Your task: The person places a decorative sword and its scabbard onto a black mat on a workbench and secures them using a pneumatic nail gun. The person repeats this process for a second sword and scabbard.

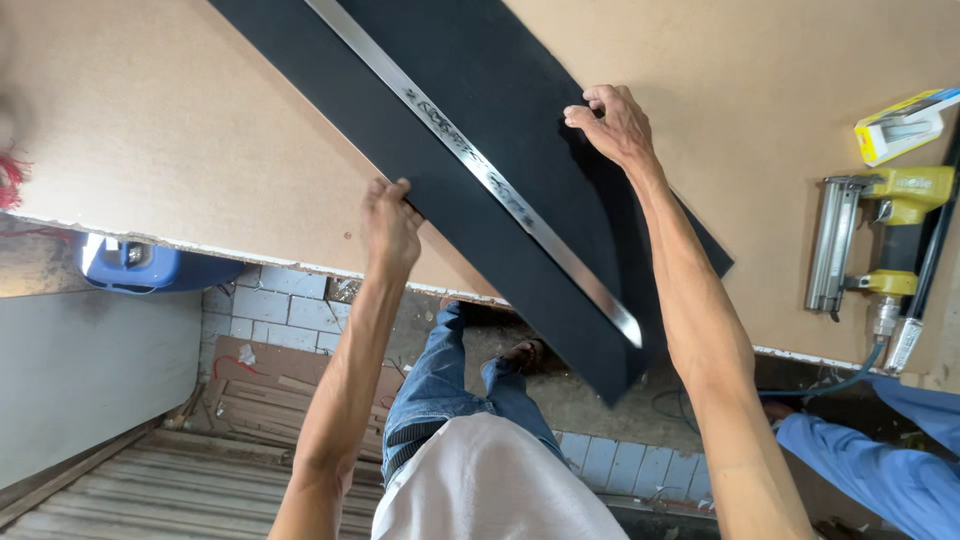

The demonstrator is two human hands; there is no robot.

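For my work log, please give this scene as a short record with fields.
Surface: brown fibreboard table
Left hand: fingers on the lower edge of the long black sheet
Right hand: grip on the sheet's upper edge
On sheet: long steel ruler, lying lengthwise
Right side: yellow pneumatic nail gun, lying on the table

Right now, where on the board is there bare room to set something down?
The board is bare left of the black sheet and left hand. A second bare patch lies between the right hand and the nail gun. The right edge is crowded: nail gun, hose, yellow box.
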